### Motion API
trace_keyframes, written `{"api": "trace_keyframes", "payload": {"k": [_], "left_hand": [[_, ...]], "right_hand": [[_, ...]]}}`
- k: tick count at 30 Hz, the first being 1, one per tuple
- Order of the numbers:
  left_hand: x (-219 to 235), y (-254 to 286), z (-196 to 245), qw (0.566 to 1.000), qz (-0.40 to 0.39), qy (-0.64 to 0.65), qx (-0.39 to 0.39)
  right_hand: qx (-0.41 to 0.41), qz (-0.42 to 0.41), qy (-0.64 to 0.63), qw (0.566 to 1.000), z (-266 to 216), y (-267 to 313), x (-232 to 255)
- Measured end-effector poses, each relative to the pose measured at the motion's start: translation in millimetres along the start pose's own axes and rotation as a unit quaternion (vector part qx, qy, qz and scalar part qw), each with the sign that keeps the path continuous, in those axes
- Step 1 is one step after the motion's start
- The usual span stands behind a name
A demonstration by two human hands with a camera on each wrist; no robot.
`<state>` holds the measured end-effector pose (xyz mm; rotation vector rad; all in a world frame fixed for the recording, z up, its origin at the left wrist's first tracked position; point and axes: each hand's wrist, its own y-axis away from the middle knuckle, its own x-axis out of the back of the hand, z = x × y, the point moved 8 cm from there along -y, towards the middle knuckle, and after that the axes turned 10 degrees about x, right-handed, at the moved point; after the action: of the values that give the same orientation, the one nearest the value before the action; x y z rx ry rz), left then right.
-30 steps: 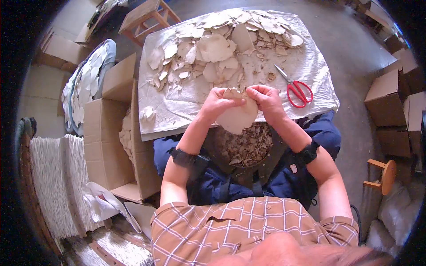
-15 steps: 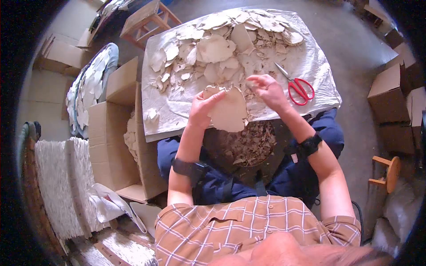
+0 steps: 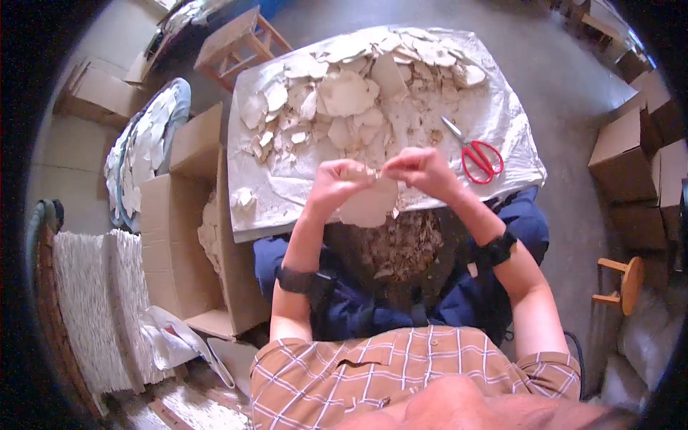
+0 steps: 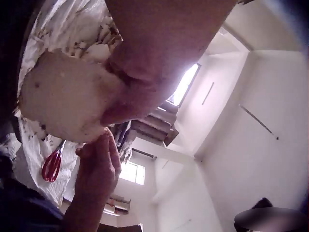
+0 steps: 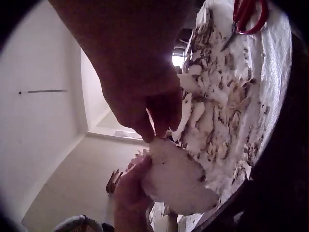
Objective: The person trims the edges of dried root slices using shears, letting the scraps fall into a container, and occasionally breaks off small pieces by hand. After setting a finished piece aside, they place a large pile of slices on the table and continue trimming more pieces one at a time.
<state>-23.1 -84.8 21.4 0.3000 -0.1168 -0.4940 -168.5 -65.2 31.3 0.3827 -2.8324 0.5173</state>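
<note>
A thin, pale, flat piece [image 3: 369, 204] with an uneven edge hangs between the two hands, over the near edge of the cloth-covered table. The left hand [image 3: 337, 185] grips its upper left part; in the left wrist view the piece [image 4: 67, 96] spreads out from that hand [image 4: 140, 87]. At the upper edge, the right hand [image 3: 424, 172] pinches with thumb and fingertips, close beside the left fingers. The right wrist view shows the right fingertips at the tip of the piece [image 5: 176, 179]. Red-handled scissors [image 3: 481, 161] lie on the cloth to the right.
Pale flat pieces [image 3: 344, 93] and fragments cover the table's far part. Below the hands, a round container holds brown scraps [image 3: 401, 247]. An open cardboard box [image 3: 179, 244] stands at the left, a small wooden stool [image 3: 629, 285] at the right, and more boxes [image 3: 623, 158] behind it.
The right hand moved away from the piece, then came back to its upper edge. The left hand kept hold throughout, and the piece turned a little.
</note>
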Motion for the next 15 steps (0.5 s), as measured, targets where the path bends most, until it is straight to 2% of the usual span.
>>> {"api": "trace_keyframes", "payload": {"k": [1, 2, 3, 5, 9, 11, 12, 13, 15], "left_hand": [[-1, 0, 1, 0.999, -0.021, -0.025, -0.016], [0, -1, -2, 0.989, -0.006, -0.145, -0.02], [-3, 0, -2, 0.979, -0.004, -0.206, -0.004], [-14, 4, -3, 0.974, -0.012, -0.226, 0.023], [-23, -2, -13, 0.973, -0.032, -0.228, 0.006], [-20, -9, -21, 0.991, -0.039, -0.13, 0.019], [-20, -14, -22, 0.988, -0.043, -0.138, -0.049], [-23, -7, -11, 0.993, -0.037, -0.109, 0.012], [-30, 0, -8, 0.995, -0.055, -0.077, 0.041]], "right_hand": [[0.091, -0.002, 0.071, 0.993, -12, -3, 0], [0.108, -0.007, 0.113, 0.988, -14, -1, -3], [0.116, 0.002, 0.124, 0.986, -23, 2, -4], [0.13, -0.023, 0.194, 0.972, -30, 5, -11], [0.127, -0.032, 0.173, 0.976, -32, 9, -19], [0.13, 0.046, 0.177, 0.974, -32, 11, -9], [0.159, 0.071, 0.177, 0.969, -34, 11, -8], [0.159, 0.096, 0.149, 0.971, -40, 9, -2], [0.155, 0.255, 0.09, 0.95, -32, 6, 24]]}}
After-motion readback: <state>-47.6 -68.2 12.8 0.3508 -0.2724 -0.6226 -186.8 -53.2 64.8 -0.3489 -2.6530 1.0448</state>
